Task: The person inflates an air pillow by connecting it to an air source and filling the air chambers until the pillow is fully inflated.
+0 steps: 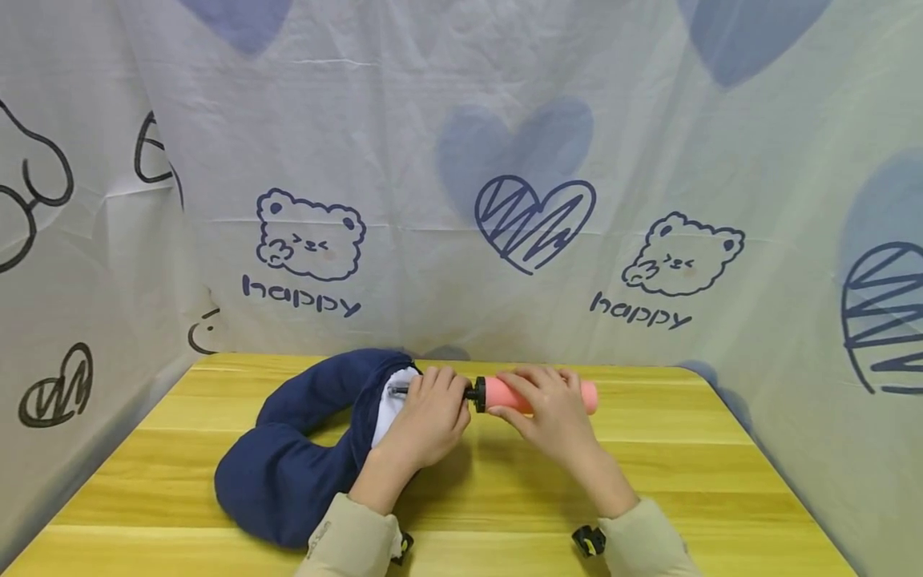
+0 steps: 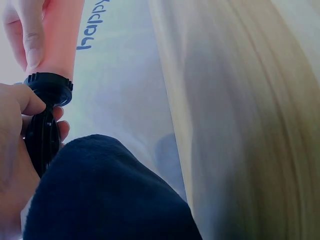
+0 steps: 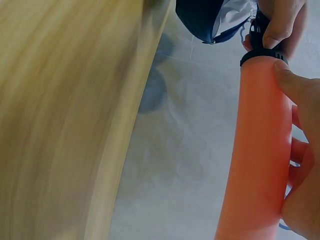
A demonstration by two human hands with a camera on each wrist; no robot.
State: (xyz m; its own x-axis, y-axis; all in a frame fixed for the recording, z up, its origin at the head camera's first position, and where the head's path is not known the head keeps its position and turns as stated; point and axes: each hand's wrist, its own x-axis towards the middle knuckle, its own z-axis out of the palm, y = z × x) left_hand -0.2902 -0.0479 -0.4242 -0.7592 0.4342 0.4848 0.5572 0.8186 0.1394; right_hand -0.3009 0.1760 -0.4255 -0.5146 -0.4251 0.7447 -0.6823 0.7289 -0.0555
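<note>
A pink hand pump (image 3: 260, 150) with a black collar and black handle (image 2: 42, 137) lies sideways between the hands, above the table. My left hand (image 1: 429, 421) grips the black handle. The right hand (image 1: 558, 417) holds the pink barrel, thumb along its near side. Left of the pump rests a navy U-shaped neck pillow (image 1: 267, 481), its cover parted at one side over white material (image 1: 385, 409). A thin dark piece sticks out past the left fingers in front of that white material; whether it connects to the pillow I cannot tell.
Everything is over a yellow wood-grain table (image 1: 685, 481). A pale cloth (image 1: 418, 280) printed with hearts and bears hangs behind it and along both sides. Small black devices (image 1: 589, 541) sit at the beige sleeve cuffs.
</note>
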